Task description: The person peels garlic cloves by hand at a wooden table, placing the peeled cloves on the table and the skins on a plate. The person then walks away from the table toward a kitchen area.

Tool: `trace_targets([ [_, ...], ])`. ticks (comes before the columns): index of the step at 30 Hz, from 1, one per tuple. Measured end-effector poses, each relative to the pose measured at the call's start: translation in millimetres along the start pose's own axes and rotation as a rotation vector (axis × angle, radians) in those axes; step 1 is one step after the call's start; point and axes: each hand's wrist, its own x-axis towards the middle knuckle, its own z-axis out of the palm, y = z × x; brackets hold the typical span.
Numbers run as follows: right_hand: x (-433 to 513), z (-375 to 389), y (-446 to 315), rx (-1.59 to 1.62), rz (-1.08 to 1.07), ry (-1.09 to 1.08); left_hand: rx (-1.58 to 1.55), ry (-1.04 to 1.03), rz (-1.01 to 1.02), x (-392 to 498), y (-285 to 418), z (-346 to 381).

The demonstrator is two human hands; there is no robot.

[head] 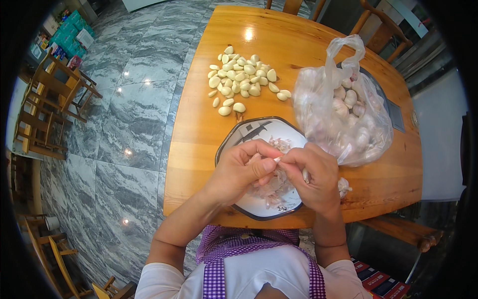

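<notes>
Over a white plate with a dark rim [257, 216], my left hand [239, 170] pinches a small garlic clove [277, 159] between thumb and forefinger. The fingertips of my right hand [313, 173] meet the same clove from the other side. A second pale piece, apparently another clove [306, 175], is tucked in my right fingers. Thin garlic skins [274, 192] lie on the plate, partly hidden under my hands. Beyond the plate, a pile of peeled garlic cloves [241, 76] is spread on the wooden table [194, 149].
A translucent plastic bag [313, 97] full of garlic bulbs stands to the right of the plate. One garlic bulb [344, 187] lies beside my right hand. Wooden chairs [59, 86] stand on the marble-patterned floor at left. A wooden bench [407, 231] is at lower right.
</notes>
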Motion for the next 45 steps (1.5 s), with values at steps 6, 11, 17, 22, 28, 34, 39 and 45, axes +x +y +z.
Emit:
trace_targets([
  [6, -2, 2, 2, 0.094, 0.049, -0.054, -0.006, -0.003, -0.036, 0, 3, 1],
  [11, -2, 2, 1, 0.076, 0.012, -0.06, -0.174, 0.01, -0.031, 1, 3, 1],
  [17, -3, 0, 5, 0.07, 0.002, -0.072, -0.345, -0.019, 0.025, 3, 6, -5],
  [22, -5, 2, 6, 0.129, 0.175, -0.037, -0.297, 0.093, 0.029, 3, 8, -2],
  [28, -9, 2, -2, 0.313, 0.409, -0.02, -0.167, 0.081, 0.043, 1, 6, 4],
  [34, -7, 8, -1, 0.521, 0.453, -0.077, -0.01, 0.111, 0.133, 1, 1, 7],
  [39, -8, 21, -5, 0.95, 0.582, -0.1, 0.129, 0.153, 0.233, 0, -4, 10],
  [45, -9, 18, -1, 0.734, 0.537, -0.01, 0.117, 0.145, 0.189, 0, 2, 10],
])
